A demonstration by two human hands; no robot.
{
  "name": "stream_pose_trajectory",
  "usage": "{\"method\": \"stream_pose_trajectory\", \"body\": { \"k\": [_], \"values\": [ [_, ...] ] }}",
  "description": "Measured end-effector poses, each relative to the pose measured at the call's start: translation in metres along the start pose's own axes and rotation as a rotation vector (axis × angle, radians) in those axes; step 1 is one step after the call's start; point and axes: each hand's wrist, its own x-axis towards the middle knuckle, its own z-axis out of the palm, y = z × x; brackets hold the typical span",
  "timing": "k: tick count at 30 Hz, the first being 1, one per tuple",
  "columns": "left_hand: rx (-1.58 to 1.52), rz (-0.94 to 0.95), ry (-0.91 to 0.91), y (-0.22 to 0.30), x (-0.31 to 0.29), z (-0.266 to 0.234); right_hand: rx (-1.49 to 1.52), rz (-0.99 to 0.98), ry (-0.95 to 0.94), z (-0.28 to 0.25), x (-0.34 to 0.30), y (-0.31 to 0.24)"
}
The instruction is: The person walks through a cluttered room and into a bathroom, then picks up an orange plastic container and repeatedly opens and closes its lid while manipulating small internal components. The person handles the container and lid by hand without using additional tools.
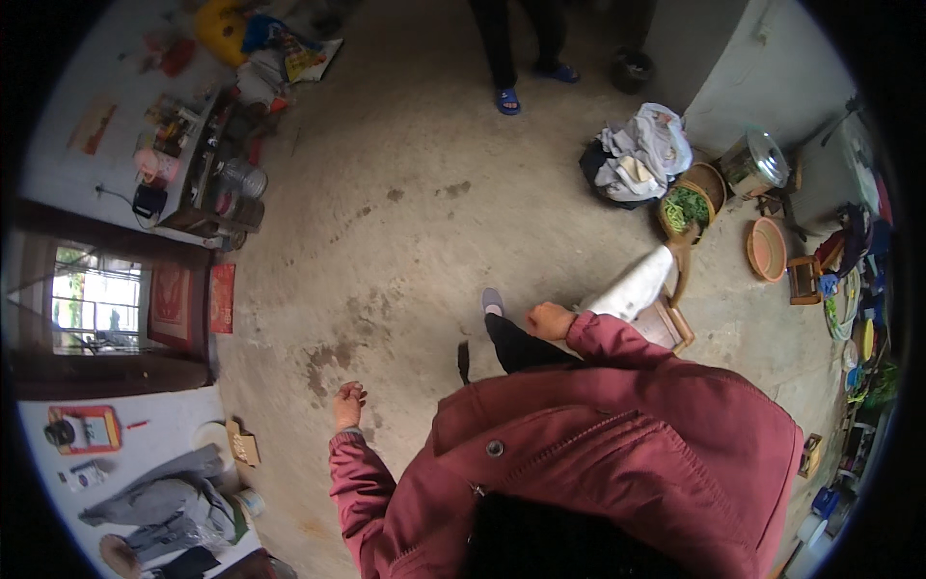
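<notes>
My left hand (348, 405) hangs over the bare concrete floor, its fingers loosely curled and a little apart, holding nothing. Held in front of my body, my right hand (550, 321) is folded into a loose fist, and nothing shows in it. Closest to that hand is a wooden chair (683, 323) with a white cloth (635, 285) draped over it. One of my feet, in a grey shoe (492, 298), is stepping forward below the right hand.
Ahead stands another person in blue slippers (508, 101). To the right are a bag of pale cloths (641, 159), a basket of greens (683, 210), an orange basin (766, 249) and a small wooden stool (804, 280). A cluttered shelf (198, 159) and a doorway (111, 299) line the left.
</notes>
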Motion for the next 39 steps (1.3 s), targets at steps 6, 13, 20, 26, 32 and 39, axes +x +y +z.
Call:
{"method": "stream_pose_trajectory", "body": {
  "k": [6,13,20,26,32,39],
  "values": [
    [-0.062,-0.406,-0.139,0.025,0.113,-0.007,0.094,-0.094,0.044,-0.102,0.172,-0.029],
    [0.114,-0.586,-0.257,0.013,0.202,-0.005,-0.009,-0.087,-0.093,-0.201,0.340,-0.034],
    [0.373,-0.410,-0.414,0.105,0.463,0.013,-0.003,0.022,-0.154,-0.295,0.537,-0.027],
    [0.060,-0.555,-0.753,0.317,0.790,0.029,0.165,0.099,0.068,-0.416,0.654,-0.027],
    [0.026,0.031,-0.363,0.620,1.005,0.150,0.133,0.111,-0.031,-0.507,0.772,0.037],
    [0.194,-0.063,-0.601,0.709,1.148,0.294,0.180,0.157,0.230,-0.667,0.906,0.130]
  ]
}}
